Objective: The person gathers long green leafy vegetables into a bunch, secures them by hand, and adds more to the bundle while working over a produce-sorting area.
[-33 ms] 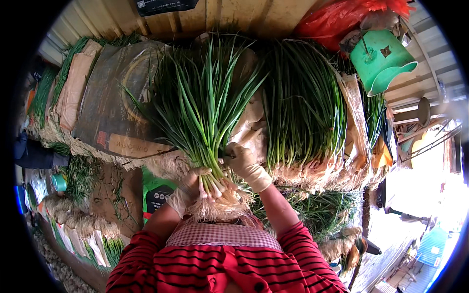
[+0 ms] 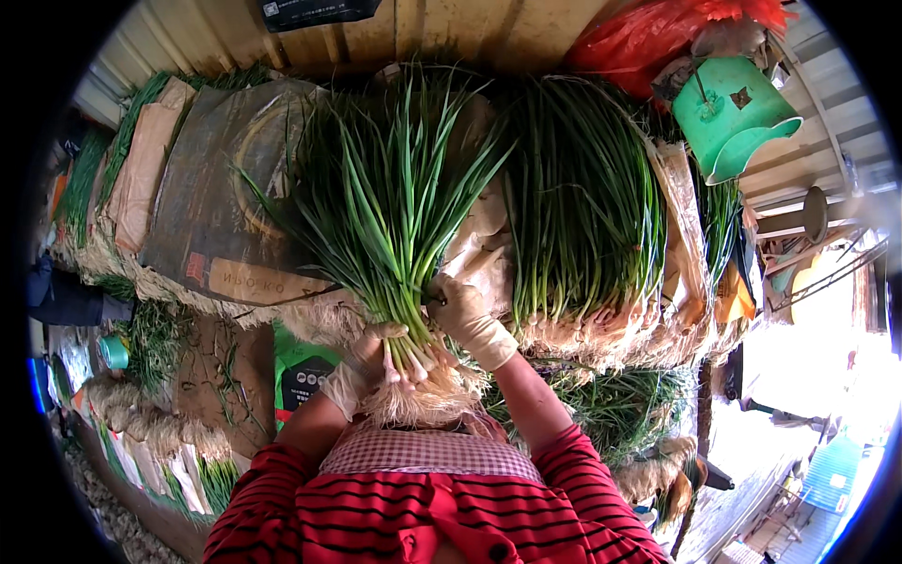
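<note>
Our right hand (image 2: 462,313) shifts slightly leftward beside the green onion bundle (image 2: 399,249), which stays gathered before our checked cloth (image 2: 423,452), our left hand (image 2: 360,365) clamping its fingers round the lower end, the right's curled, their grip unclear to us.

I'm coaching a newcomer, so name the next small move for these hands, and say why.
I'd probably bring the right hand in to gather the green onions: the left hand holds them near their white bulbs, the right hand is curled close to their right side, and the leaves fan out widely above.
</note>
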{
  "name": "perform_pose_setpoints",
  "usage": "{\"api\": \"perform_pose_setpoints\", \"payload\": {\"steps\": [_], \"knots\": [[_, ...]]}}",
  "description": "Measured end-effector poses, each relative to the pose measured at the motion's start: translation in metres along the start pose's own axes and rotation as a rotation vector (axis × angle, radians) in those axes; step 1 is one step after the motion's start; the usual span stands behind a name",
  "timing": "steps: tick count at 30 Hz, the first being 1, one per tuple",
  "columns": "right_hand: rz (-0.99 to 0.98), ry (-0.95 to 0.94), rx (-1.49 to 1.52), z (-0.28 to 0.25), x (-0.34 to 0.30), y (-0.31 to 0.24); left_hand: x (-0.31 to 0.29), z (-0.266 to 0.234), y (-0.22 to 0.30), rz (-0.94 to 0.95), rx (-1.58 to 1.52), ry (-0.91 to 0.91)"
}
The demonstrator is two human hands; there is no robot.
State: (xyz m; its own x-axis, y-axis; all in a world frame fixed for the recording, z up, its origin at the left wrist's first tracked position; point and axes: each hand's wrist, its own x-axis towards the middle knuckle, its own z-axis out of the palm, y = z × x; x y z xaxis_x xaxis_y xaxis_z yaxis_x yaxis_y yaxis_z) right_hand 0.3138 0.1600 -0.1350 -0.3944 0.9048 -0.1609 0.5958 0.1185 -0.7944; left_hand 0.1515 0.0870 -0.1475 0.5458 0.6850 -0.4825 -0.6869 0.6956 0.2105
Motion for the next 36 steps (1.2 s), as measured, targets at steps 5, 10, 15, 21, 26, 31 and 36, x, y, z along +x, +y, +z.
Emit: {"api": "perform_pose_setpoints", "payload": {"steps": [5,10,15,21,26,31,36], "knots": [[-0.004,0.092,0.022,-0.005,-0.004,-0.009,0.005,-0.018,0.007,-0.323,-0.048,-0.199],[0.572,0.251,0.154,-0.025,-0.017,0.084,0.000,-0.015,-0.003,0.004,0.066,-0.122],[0.380,-0.228,-0.253,-0.037,-0.085,0.132,-0.010,-0.005,-0.008,0.127,-0.043,-0.104],[0.454,-0.020,0.850,0.000,0.021,0.037,-0.008,0.004,-0.012,0.132,-0.117,-0.164],[0.180,0.146,-0.010,-0.001,0.029,0.018,-0.009,-0.010,-0.013,0.065,-0.131,-0.083],[0.090,0.243,-0.909,0.001,0.050,0.056,0.004,0.017,-0.005,-0.083,-0.101,-0.220],[0.225,0.357,-0.555,-0.096,-0.006,0.136,-0.012,0.003,-0.029,0.250,-0.211,-0.160]]}}
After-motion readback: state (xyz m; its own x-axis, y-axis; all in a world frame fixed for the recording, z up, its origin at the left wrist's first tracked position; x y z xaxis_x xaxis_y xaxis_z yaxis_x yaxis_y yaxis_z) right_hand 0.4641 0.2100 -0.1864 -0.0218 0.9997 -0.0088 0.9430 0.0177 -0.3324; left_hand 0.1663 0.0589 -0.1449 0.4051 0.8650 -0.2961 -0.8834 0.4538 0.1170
